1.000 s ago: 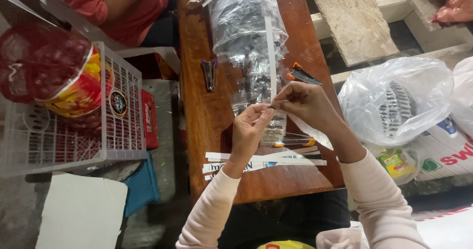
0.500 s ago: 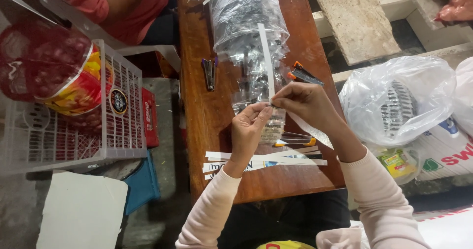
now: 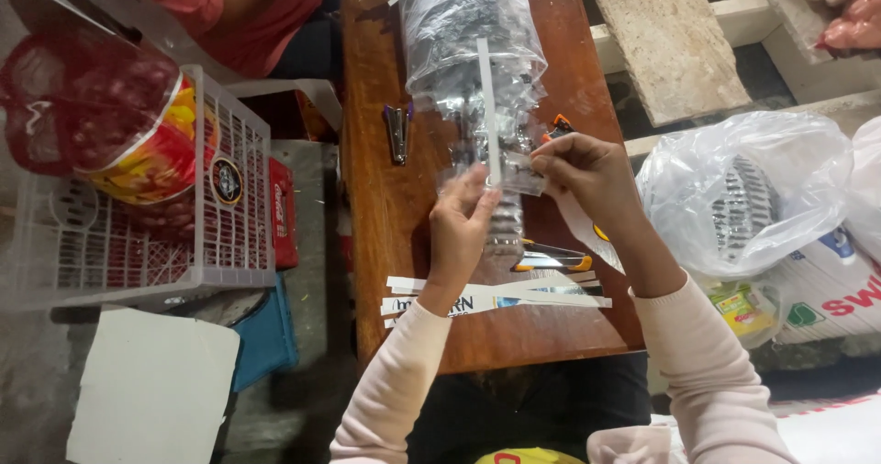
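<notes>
Both hands meet over the middle of the wooden bench (image 3: 385, 225). The left hand (image 3: 462, 230) has its grip pinched narrow on the lower edge of a small clear plastic packet (image 3: 514, 172), thumb and fingertips pressed together. The right hand (image 3: 587, 175), at about three o'clock from the left, pinches the packet's other edge, and its fingers also seem to steady the foot of a long white paper strip (image 3: 488, 106) that runs up toward twelve o'clock. So the packet sits between the two hands, lifted just off the bench, with the strip standing across it.

Behind the hands, at twelve o'clock, lies a large clear bag (image 3: 468, 33) stuffed with more small packets. At six o'clock a loose stack of paper strips (image 3: 496, 294) lies flat, with scissors (image 3: 551, 257) (orange-handled, part hidden by the wrist) just above it. A small dark clip tool (image 3: 397, 134) rests at ten o'clock.

What could go wrong here, as I judge it: the plastic is slick and both grips hold only its edges, so a slight pull from either hand could slide the strip askew or let the packet slip free and drop. The scissors lie near the right forearm, and a careless sweep of that pink sleeve (image 3: 707, 363) might knock them, or scatter the stacked strips.
</notes>
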